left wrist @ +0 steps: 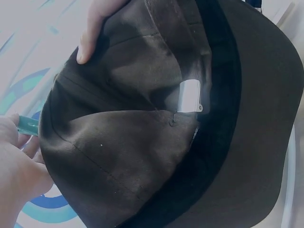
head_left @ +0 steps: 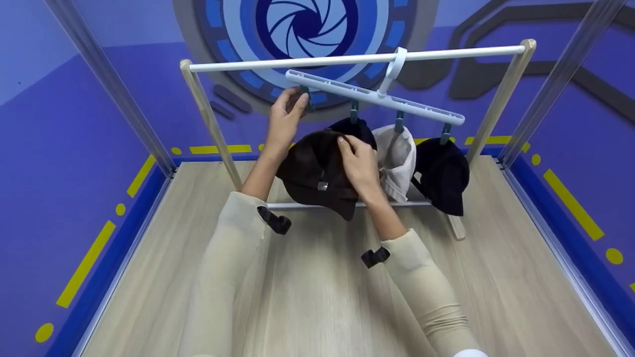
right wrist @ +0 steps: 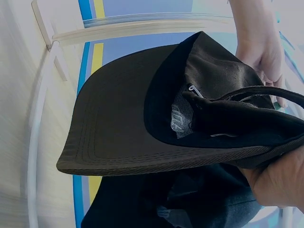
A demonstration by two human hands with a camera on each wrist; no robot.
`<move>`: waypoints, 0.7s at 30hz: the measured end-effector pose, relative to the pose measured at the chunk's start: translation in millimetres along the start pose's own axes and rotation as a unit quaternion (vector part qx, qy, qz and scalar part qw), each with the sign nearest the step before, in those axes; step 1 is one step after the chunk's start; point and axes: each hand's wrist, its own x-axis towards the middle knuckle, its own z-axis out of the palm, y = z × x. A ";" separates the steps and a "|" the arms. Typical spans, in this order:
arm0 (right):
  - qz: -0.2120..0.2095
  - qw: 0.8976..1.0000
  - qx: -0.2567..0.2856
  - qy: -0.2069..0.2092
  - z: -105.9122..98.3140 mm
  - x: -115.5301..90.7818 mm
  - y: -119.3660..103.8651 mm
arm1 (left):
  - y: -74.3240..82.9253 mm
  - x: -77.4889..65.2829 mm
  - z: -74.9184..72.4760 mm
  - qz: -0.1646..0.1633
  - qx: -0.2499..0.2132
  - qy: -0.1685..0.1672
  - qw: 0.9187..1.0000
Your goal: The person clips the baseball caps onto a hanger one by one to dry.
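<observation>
A dark brown cap [head_left: 310,161] with a small metal buckle on its strap is held up below the left end of a white hanger [head_left: 342,90]. My right hand [head_left: 362,166] grips the cap's edge between thumb and fingers. Higher up, my left hand [head_left: 286,119] pinches a green clip [left wrist: 28,125] at the hanger's left end. Whether the clip's jaws touch the cap is hidden behind the crown. In the right wrist view the brown cap's brim [right wrist: 118,109] points left, with a dark cap [right wrist: 142,199] beneath it.
The hanger hooks over a white rail [head_left: 456,54] on wooden posts [head_left: 503,99]. From its other clips hang a dark cap [head_left: 359,130], a white cap [head_left: 397,153] and a black cap [head_left: 444,171]. The rack stands on a wood-grain table [head_left: 317,287] between blue patterned walls.
</observation>
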 end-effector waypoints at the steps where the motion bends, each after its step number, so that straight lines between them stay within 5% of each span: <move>1: 0.003 1.000 -0.004 0.000 -0.4 -0.3 0.4 | -0.1 -0.7 0.6 0.002 -0.005 0.001 1.000; 21: 0.004 1.000 0.001 -0.009 -2.2 -7.7 16.8 | -13.0 -23.8 8.7 -0.028 0.010 0.020 0.999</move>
